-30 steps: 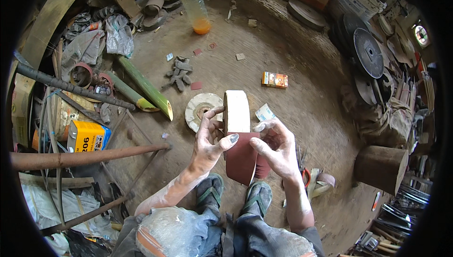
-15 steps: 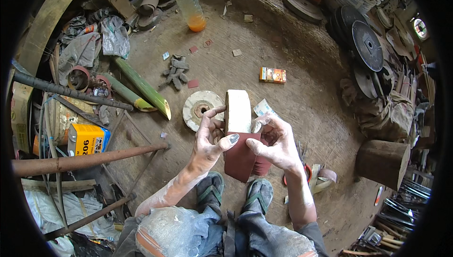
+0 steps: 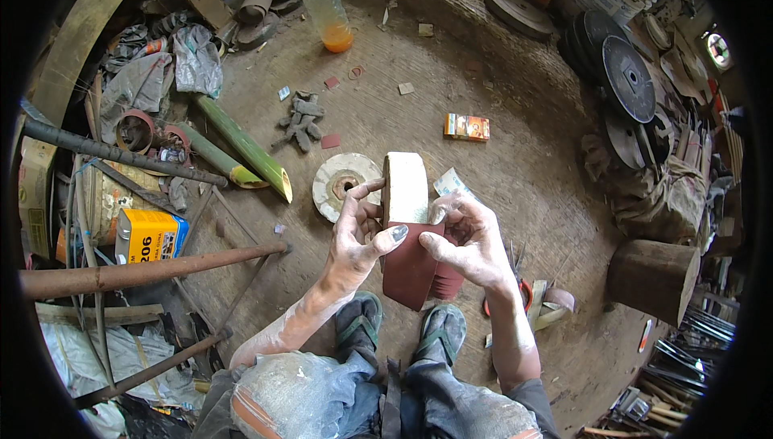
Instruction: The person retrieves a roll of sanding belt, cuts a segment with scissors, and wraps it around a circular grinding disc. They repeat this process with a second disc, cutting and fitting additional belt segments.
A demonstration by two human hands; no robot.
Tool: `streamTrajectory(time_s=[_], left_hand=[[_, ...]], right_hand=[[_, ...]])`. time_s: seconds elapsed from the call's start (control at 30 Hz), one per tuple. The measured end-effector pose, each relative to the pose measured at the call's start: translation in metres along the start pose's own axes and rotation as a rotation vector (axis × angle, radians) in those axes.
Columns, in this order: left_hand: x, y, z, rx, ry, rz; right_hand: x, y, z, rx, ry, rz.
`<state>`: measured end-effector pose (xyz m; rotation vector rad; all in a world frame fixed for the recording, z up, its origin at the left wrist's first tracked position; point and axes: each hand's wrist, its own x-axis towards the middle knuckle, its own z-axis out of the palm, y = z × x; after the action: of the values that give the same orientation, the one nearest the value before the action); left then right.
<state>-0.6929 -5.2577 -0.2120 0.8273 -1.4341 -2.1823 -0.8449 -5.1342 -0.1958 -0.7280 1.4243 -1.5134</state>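
A seated person holds a thick cream-coloured buffing wheel on edge at the centre of the frame, above their sandalled feet, with a reddish-brown strip of abrasive cloth hanging from its lower rim. The left hand is clamped on the wheel's left face, fingers curled up along it and the thumb pressed across the top of the strip; the right hand closes on the right face, its thumb also lying on the strip. The wheel thus sits between the two grips, rising clear above the fingertips, while the strip drops below them toward the feet.

Compared with half a second ago, the hands and wheel stay in almost the same place and hold; the view has shifted slightly, so the surrounding clutter sits a little differently in the frame.

The wheel shows its rim to the camera, its flat faces turned left and right. The strip's long axis runs from the wheel toward the lower edge of the frame.

On the dirt floor just behind the hands lies a second, flat pale disc. A small orange box lies to the upper right, a green bamboo length to the left, and a plastic bottle with orange liquid near the top.
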Motion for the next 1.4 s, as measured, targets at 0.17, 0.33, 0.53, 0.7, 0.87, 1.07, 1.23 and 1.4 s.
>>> streamTrajectory(time_s=[0.17,0.33,0.53,0.7,0.87,1.07,1.23,1.4], left_hand=[[0.000,0.002,-0.001,0.005,-0.007,-0.006],[-0.002,0.004,0.004,-0.032,0.017,0.001],[-0.002,-0.011,-0.021,-0.001,0.141,0.078],[-0.036,-0.048,-0.097,1.109,0.199,0.237],[-0.105,-0.081,-0.102,1.549,-0.041,-0.337],[-0.028,-0.021,-0.061,0.152,-0.207,-0.148],[0.002,0.016,-0.019,-0.034,-0.373,-0.343],[0.007,0.013,-0.022,-0.187,-0.332,-0.457]], right_hand=[[0.000,0.000,-0.003,-0.036,-0.009,0.027],[0.002,0.005,-0.004,0.001,-0.018,-0.026],[0.005,0.002,-0.007,0.079,-0.016,-0.031],[-0.007,-0.008,-0.015,0.031,0.011,-0.045],[-0.010,-0.007,-0.005,0.085,0.000,-0.049],[-0.009,-0.006,0.011,-0.020,-0.046,-0.057],[-0.014,-0.005,0.015,-0.086,-0.048,0.001],[-0.017,-0.004,0.012,-0.124,-0.038,0.057]])
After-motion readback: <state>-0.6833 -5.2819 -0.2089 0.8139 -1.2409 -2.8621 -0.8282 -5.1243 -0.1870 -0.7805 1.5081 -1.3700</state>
